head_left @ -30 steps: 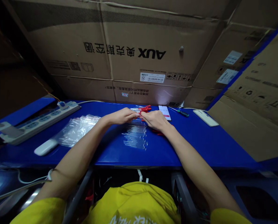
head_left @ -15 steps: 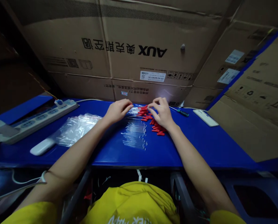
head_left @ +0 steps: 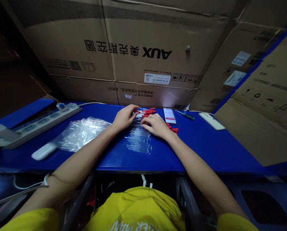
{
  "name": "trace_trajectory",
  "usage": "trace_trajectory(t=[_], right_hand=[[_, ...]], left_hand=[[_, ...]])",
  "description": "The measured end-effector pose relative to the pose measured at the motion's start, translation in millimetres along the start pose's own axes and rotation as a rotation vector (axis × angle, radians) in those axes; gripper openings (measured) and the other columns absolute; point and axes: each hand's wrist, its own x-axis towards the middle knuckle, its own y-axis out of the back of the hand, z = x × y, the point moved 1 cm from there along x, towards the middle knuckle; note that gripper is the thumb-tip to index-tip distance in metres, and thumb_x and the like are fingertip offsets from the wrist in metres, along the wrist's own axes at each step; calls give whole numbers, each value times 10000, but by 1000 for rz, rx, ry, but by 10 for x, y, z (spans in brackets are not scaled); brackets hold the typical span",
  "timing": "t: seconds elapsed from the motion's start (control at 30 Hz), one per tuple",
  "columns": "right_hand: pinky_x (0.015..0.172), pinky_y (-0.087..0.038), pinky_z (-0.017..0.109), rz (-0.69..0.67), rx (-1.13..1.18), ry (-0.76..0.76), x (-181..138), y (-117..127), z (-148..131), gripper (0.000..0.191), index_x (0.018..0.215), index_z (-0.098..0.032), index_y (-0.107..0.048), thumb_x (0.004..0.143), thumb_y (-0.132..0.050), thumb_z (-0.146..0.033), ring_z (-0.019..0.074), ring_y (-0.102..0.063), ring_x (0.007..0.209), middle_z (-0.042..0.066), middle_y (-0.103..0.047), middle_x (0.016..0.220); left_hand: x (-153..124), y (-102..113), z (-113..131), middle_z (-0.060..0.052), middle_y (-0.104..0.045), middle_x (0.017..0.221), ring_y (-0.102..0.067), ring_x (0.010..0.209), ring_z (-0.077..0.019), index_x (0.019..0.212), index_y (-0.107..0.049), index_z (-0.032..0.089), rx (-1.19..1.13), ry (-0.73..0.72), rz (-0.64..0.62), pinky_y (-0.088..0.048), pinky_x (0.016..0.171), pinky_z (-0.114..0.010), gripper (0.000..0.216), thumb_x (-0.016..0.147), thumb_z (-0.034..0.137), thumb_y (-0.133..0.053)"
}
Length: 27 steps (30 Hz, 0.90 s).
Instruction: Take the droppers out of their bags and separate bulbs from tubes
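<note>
A row of thin clear tubes (head_left: 139,139) lies side by side on the blue table. My left hand (head_left: 124,117) is at the far left end of the row, thumb and fingers closed together beside several red-tipped pieces (head_left: 147,111). Whatever is between those fingertips is too small to make out. My right hand (head_left: 156,124) reaches over the upper right of the tubes with its fingers curled and thumb drawn in. Its fingertips are close to the tubes, and what they hold is hidden. More red pieces (head_left: 174,129) lie just right of this hand, partly covered by it.
Clear plastic bags (head_left: 82,133) and a white rounded device (head_left: 44,151) lie to the left, before a power strip (head_left: 41,122). Rightward are a lit phone (head_left: 169,115), a green-handled screwdriver (head_left: 188,116) and a white phone-like slab (head_left: 212,121). Cardboard (head_left: 129,73) walls the back.
My right hand has moved left and nearer, from the red pieces to over the clear tubes. My left hand has shifted slightly right. The lit phone, formerly behind my right hand, now shows.
</note>
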Motion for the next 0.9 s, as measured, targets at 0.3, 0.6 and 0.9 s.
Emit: trace_trajectory(t=[0.3, 0.6, 0.9], right_hand=[[890, -344, 373, -98, -104, -66, 6, -8, -21, 121, 1025, -226, -812, 1003, -735, -316, 248, -621, 1021, 86, -742, 971], [895, -430, 387, 105, -96, -139, -27, 51, -11, 348, 1286, -202, -633, 996, -721, -374, 287, -633, 1077, 123, -739, 1194], [951, -478, 410, 166, -15, -4, -21, 100, -11, 265, 1238, -221, -660, 973, -650, -209, 288, -614, 1113, 112, -735, 1206]], left_hand=[[-11, -67, 50, -33, -766, 968, -620, 730, -155, 1035, -713, 201, -96, 52, -26, -447, 696, -286, 109, 943, 252, -685], [7, -73, 161, -54, -762, 854, -608, 701, -170, 927, -774, 183, -89, 77, -68, -381, 662, -299, 368, 1044, 478, -588], [-21, -162, 259, -20, -692, 705, -549, 630, -160, 756, -725, 192, -73, 42, -108, -300, 625, -297, 427, 1014, 519, -633]])
